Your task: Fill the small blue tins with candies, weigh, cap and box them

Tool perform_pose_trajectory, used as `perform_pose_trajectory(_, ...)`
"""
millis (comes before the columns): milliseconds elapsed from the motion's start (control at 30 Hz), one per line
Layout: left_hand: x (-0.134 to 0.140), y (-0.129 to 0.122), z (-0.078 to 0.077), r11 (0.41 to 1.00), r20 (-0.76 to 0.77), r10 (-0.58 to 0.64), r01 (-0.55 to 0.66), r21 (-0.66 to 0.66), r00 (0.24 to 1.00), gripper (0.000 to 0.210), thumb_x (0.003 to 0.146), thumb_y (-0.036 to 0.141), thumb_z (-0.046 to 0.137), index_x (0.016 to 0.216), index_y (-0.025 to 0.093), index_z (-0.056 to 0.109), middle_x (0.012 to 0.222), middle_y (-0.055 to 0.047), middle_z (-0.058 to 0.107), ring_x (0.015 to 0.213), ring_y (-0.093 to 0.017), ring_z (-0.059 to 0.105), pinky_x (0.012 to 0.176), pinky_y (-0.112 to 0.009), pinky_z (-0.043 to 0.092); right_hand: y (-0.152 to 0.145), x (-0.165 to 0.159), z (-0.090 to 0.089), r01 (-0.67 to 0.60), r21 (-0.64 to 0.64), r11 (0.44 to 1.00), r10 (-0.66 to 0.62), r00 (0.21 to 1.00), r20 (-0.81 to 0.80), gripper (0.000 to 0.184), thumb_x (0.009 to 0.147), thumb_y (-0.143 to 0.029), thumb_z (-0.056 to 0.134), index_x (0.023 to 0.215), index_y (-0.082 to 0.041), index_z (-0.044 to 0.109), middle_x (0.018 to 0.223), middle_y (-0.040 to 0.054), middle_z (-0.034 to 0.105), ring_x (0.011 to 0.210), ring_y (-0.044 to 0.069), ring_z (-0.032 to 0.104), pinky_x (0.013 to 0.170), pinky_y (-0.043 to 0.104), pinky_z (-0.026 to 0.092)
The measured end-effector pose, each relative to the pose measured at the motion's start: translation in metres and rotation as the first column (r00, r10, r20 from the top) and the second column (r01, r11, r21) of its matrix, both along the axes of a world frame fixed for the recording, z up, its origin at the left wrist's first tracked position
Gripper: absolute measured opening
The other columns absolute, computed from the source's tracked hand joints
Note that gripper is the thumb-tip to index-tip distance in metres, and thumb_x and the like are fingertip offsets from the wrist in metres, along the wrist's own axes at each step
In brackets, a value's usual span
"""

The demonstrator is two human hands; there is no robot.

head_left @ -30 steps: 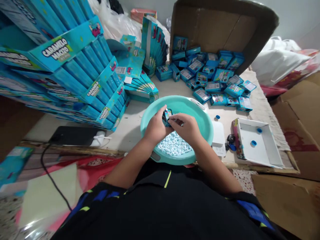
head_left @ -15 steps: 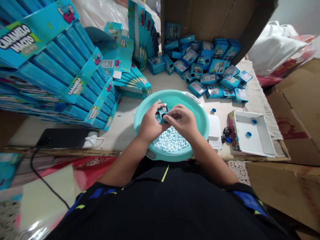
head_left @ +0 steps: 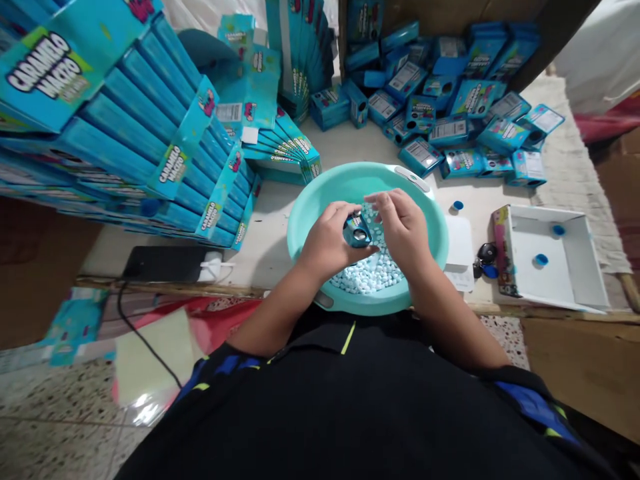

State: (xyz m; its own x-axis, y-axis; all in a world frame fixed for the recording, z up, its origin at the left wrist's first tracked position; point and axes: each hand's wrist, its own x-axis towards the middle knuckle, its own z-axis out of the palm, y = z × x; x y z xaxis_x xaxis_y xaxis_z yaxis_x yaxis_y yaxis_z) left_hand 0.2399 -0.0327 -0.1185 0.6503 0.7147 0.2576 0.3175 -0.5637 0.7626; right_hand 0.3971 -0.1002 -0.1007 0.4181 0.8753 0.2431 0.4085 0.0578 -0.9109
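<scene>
My left hand (head_left: 327,240) is wrapped round a small blue candy box (head_left: 358,231), tilted so that its end with a round hole faces up. Just right of the box is my right hand (head_left: 406,230), apart from it, fingers partly stretched toward the left and nothing visible in them. Both hands are over a turquoise basin (head_left: 310,193). Small pale-blue candies (head_left: 367,277) cover part of its bottom, some of them hidden by the hands.
Display cartons of blue boxes (head_left: 165,147) are stacked at left. A heap of loose candy boxes (head_left: 450,127) lies at back right. On the right are a white tray (head_left: 565,287) with blue caps, keys (head_left: 486,257) and a white device (head_left: 457,243). A black phone-like slab (head_left: 165,264) lies at left.
My right hand has drawn off the candy box to the right, its fingers opening out. The left hand still holds the box, now turned a little. The whole view has shifted.
</scene>
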Motion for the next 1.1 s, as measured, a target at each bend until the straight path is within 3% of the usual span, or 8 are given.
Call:
perform_pose_trajectory(100,0.0,0.001,0.001,1.0,0.031,-0.006,0.006,0.018,0.999,0.062,0.068,0.035,0.097,0.119,0.019,0.065,0.134,-0.015,0.064,0.131,-0.031,0.063,0.111,-0.045,0.056,0.003,0.001,-0.006,0.019,-0.038,0.999,-0.02,1.0,-0.017,0.043,0.105,-0.055,0.045,0.126,-0.027,0.07,0.116,0.0085,0.071,0.104,0.022,0.07,0.09,0.041,0.059)
perform_pose_trajectory(233,0.0,0.001,0.003,0.999,0.081,-0.031,0.028,0.038,0.996,0.05,0.068,0.03,0.097,0.102,0.021,0.062,0.131,-0.013,0.067,0.139,-0.032,0.059,0.112,-0.047,0.056,0.004,0.001,-0.013,0.025,-0.117,0.993,-0.033,0.997,-0.066,0.048,0.105,-0.053,0.044,0.145,-0.028,0.056,0.121,0.0095,0.07,0.097,0.021,0.072,0.092,0.043,0.059)
perform_pose_trajectory(367,0.0,0.0,0.004,0.995,0.123,-0.089,0.083,0.059,0.988,0.046,0.071,0.031,0.096,0.092,0.023,0.056,0.123,-0.01,0.072,0.143,-0.033,0.057,0.113,-0.048,0.055,0.005,0.001,-0.013,-0.028,-0.149,0.988,0.013,0.995,-0.101,0.047,0.104,-0.055,0.047,0.139,-0.027,0.06,0.124,0.0102,0.072,0.107,0.024,0.071,0.093,0.042,0.059)
perform_pose_trajectory(500,-0.001,-0.003,0.007,0.989,0.102,-0.121,0.112,0.095,0.987,0.04,0.074,0.03,0.093,0.092,0.022,0.058,0.146,-0.014,0.064,0.144,-0.032,0.057,0.116,-0.048,0.054,0.004,0.0,-0.009,-0.109,-0.159,0.981,0.097,0.992,-0.079,0.044,0.104,-0.057,0.046,0.126,-0.025,0.067,0.123,0.0093,0.074,0.116,0.027,0.068,0.098,0.043,0.057)
perform_pose_trajectory(633,-0.002,-0.005,0.01,0.983,0.112,-0.148,0.133,0.129,0.983,0.03,0.078,0.028,0.09,0.09,0.021,0.063,0.156,-0.014,0.057,0.146,-0.031,0.056,0.119,-0.048,0.051,0.002,-0.002,-0.006,-0.173,-0.185,0.967,0.158,0.983,-0.091,0.045,0.105,-0.058,0.043,0.125,-0.026,0.067,0.118,0.0075,0.075,0.111,0.026,0.068,0.096,0.041,0.055)
perform_pose_trajectory(833,-0.003,-0.004,0.009,0.984,0.137,-0.155,0.14,0.114,0.978,0.026,0.08,0.028,0.089,0.089,0.021,0.065,0.157,-0.012,0.055,0.146,-0.031,0.055,0.12,-0.05,0.051,0.001,-0.001,-0.005,-0.153,-0.185,0.971,0.138,0.987,-0.088,0.05,0.105,-0.064,0.04,0.12,-0.025,0.068,0.108,0.0067,0.074,0.103,0.024,0.068,0.091,0.039,0.053)
perform_pose_trajectory(1100,-0.002,-0.002,0.004,0.983,0.217,-0.161,0.137,0.123,0.963,0.029,0.081,0.028,0.088,0.095,0.022,0.063,0.158,-0.013,0.053,0.148,-0.031,0.053,0.12,-0.05,0.05,0.001,-0.002,-0.002,-0.133,-0.167,0.977,0.113,0.985,-0.127,0.053,0.103,-0.067,0.043,0.124,-0.025,0.066,0.118,0.0091,0.074,0.116,0.027,0.068,0.098,0.042,0.056)
